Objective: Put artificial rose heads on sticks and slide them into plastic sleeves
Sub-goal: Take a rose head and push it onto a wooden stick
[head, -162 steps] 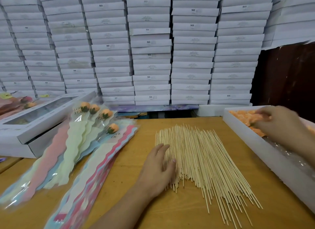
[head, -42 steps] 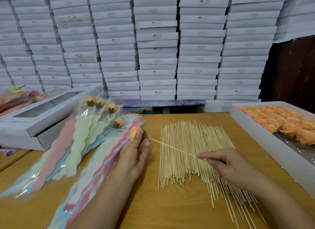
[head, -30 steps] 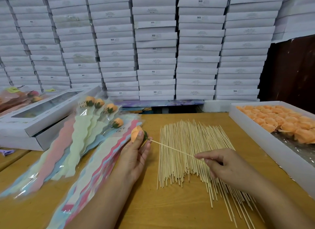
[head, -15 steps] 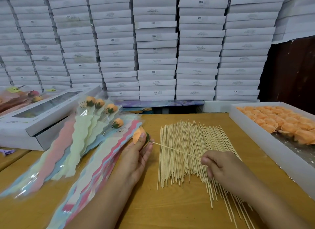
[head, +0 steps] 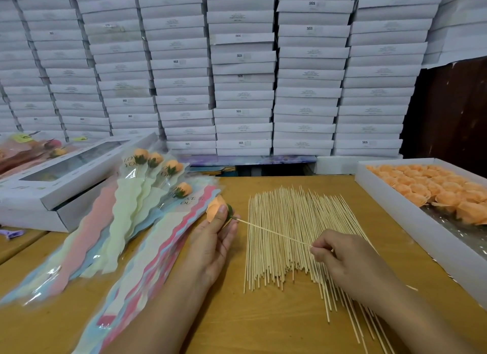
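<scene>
My left hand [head: 214,241] holds an orange rose head [head: 214,208] with a green base between fingertips and thumb, over the edge of the sleeve pile. A thin wooden stick [head: 274,233] runs from the rose's base to my right hand [head: 345,261], which pinches its other end above the spread of loose sticks [head: 290,229]. Empty pastel plastic sleeves [head: 147,258] lie fanned at the left. Several sleeved roses [head: 155,169] rest on top of them.
A white tray [head: 411,216] of orange rose heads [head: 442,190] stands at the right on the wooden table [head: 263,322]. A windowed white box [head: 52,179] sits at the left. Stacked white boxes [head: 242,71] wall off the back.
Earlier my left hand lay on the sticks and my right reached into the tray. Over the last second both hands hold rose and stick; the right hand slid slightly down the stick.
</scene>
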Tool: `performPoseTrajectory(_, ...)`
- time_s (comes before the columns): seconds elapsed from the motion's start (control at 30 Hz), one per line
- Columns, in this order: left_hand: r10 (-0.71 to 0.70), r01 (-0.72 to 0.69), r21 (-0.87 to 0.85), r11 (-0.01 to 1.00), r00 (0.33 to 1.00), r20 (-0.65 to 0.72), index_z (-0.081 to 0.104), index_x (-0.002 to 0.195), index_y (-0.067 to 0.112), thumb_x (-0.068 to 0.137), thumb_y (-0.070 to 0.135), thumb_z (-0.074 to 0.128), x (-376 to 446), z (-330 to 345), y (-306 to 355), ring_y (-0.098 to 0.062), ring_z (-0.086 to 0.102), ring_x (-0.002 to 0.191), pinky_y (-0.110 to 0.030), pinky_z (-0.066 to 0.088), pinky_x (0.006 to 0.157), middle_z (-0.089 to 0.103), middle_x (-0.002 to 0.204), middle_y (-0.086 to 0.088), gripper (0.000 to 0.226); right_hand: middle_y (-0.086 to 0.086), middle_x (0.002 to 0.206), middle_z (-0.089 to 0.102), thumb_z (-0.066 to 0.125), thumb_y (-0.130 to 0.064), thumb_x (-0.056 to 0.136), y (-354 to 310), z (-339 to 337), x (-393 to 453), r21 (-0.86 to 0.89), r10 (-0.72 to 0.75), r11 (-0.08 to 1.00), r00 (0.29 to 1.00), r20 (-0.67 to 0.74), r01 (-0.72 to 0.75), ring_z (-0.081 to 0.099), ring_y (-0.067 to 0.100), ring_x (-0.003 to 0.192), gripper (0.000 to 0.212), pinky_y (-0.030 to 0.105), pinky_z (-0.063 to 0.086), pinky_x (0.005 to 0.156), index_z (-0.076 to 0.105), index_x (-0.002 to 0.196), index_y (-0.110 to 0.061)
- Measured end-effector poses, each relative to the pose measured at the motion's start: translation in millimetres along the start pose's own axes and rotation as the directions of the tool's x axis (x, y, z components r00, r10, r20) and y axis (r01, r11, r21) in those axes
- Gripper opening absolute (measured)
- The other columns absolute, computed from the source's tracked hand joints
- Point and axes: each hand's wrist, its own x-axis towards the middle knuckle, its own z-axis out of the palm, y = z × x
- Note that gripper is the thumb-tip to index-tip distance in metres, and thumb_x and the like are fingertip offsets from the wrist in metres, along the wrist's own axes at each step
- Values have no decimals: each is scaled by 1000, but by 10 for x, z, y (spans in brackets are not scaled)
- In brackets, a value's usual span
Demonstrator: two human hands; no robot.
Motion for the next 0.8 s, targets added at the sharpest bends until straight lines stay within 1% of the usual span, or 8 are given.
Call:
performPoseTrajectory(0.2,-2,2,17,1000,1000,-8,68,115,-4,76,16,74,0,-11,4,-17,75,71,-25,62,66,74,100,-20,44,-20,59,56,50,-30,102,2,21,4,-74,-31,997,999,23,32,54,-15,64,20,16,36,49,62,85,-32)
performPoseTrajectory(0.27,-4,4,18,1000,1000,-12,68,115,-4,75,16,74,-1,-12,1,-17,75,72,-25,62,65,74,103,-20,45,-20,67,59,47,-33,103,6,19,5,-116,-29,993,999,31,33,53,-17,68,21,16,32,50,62,88,-33)
performPoseTrajectory(0.43,6,-5,9,1000,1000,-28,67,116,-5,79,16,74,4,3,7,-16,74,68,-23,61,57,74,98,-20,43,-12,61,60,51,-37,101,-7,28,8,-76,-7,997,1000,15,8,54,-4,56,19,18,35,47,63,86,-35)
performPoseTrajectory(0.53,13,-12,6,1000,999,-43,67,117,-4,83,16,73,11,-5,21,-15,74,68,-22,60,55,74,99,-20,40,-21,80,63,59,-41,96,-61,30,7,-71,0,997,1000,19,1,55,-6,60,2,15,38,52,62,95,-42)
performPoseTrajectory(0.57,13,-13,6,1000,999,-42,67,117,-4,83,17,73,12,-6,24,-15,74,68,-22,60,55,74,100,-20,41,-21,82,63,61,-39,96,-70,24,9,-59,1,998,1000,12,0,56,-6,62,3,14,38,52,61,94,-42)
performPoseTrajectory(0.63,11,-11,11,1000,999,-32,67,118,-4,80,17,74,14,-4,19,-15,74,68,-22,61,57,74,102,-20,44,-14,71,64,62,-33,96,-60,18,8,-16,5,1000,1000,3,-5,57,-3,61,11,16,41,50,63,87,-38)
performPoseTrajectory(0.7,11,-11,18,1000,1000,-24,66,120,-5,78,17,74,14,1,10,-15,74,69,-23,61,59,73,103,-20,48,-7,61,62,60,-28,97,-56,5,-5,24,16,1000,1000,23,-16,54,2,52,16,19,42,48,66,83,-32)
performPoseTrajectory(0.8,5,-5,13,1000,1000,-10,65,122,-4,77,17,74,9,2,7,-16,75,71,-24,62,62,71,113,-21,50,-10,54,57,55,-26,100,-53,-6,-23,33,16,999,997,72,-19,49,2,45,25,19,38,45,66,78,-28)
